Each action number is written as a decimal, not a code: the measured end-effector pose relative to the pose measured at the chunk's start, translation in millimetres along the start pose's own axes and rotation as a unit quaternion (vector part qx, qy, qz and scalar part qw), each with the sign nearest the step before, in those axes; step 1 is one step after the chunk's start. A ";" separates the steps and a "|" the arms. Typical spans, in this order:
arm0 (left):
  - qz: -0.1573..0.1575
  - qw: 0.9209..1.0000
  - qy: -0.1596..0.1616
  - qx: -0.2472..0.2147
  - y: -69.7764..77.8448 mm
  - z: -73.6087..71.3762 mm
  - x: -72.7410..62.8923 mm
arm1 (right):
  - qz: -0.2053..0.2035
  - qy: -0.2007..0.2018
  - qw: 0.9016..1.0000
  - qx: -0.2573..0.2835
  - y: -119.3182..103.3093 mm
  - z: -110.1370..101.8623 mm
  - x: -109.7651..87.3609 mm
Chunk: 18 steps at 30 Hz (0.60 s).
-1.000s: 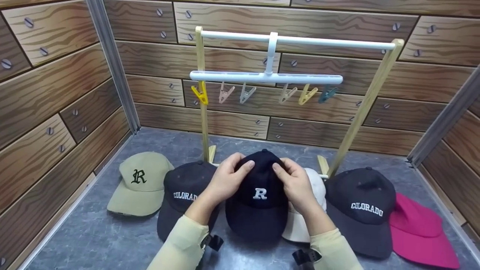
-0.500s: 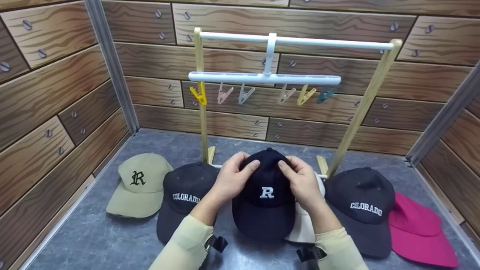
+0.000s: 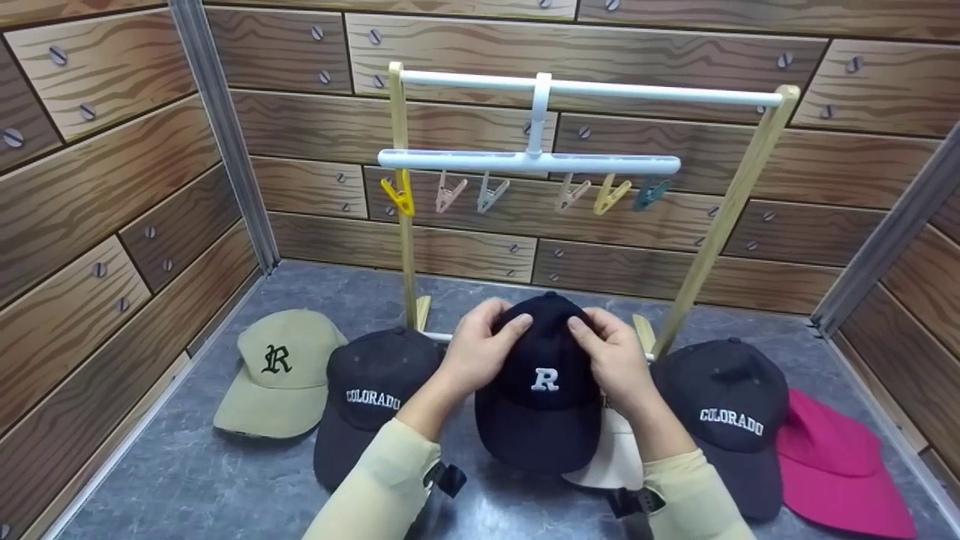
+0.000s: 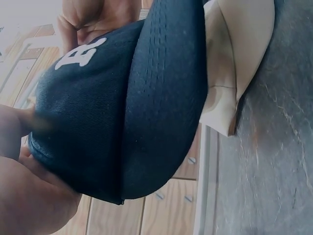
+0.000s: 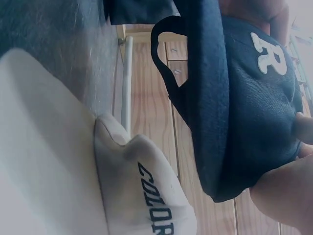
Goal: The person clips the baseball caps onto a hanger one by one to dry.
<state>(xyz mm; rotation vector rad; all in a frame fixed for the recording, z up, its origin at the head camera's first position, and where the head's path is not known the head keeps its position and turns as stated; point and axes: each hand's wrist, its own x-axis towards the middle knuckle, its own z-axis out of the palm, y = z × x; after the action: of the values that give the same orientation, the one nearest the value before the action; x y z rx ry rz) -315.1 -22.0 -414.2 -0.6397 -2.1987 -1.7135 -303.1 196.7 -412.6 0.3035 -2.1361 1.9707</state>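
A navy baseball cap [image 3: 541, 420] with a white R on its front is held up between both hands, brim toward me. My left hand [image 3: 480, 349] pinches the crown on its left side, thumb in front. On the opposite side my right hand [image 3: 619, 360] grips the crown the same way. In the right wrist view the back strap [image 5: 164, 58] loops below the cap. Behind it, a white cap [image 3: 615, 454] with dark lettering lies on the table, partly hidden by the navy cap and my right hand.
A wooden rack [image 3: 709, 232] carries a white hanger [image 3: 480, 160] with several clips [image 3: 450, 195]. On the grey table [image 3: 187, 480] lie an olive cap [image 3: 277, 375] and a dark COLORADO cap [image 3: 375, 375] at left. Another dark COLORADO cap [image 3: 720, 405] and a magenta cap [image 3: 840, 465] are at right.
Both hands have shifted to the right and slightly up with the navy cap, keeping their hold. It now covers the white cap differently, and the other caps stay put.
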 end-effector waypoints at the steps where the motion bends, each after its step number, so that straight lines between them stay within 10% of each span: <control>1: 0.000 1.000 0.001 0.000 -0.1 0.6 0.5 | 0.001 -0.001 1.000 -0.002 -0.5 -0.4 0.6; 18: 0.004 1.000 0.018 -0.018 4.8 21.7 17.5 | 0.002 0.006 1.000 -0.001 -9.8 -19.4 10.5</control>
<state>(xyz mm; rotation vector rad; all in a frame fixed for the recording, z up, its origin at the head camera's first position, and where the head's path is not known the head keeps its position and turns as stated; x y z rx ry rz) -326.6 2.8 -407.4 -0.6217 -2.1435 -1.7493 -309.8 215.2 -398.7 0.2872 -2.1341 1.9666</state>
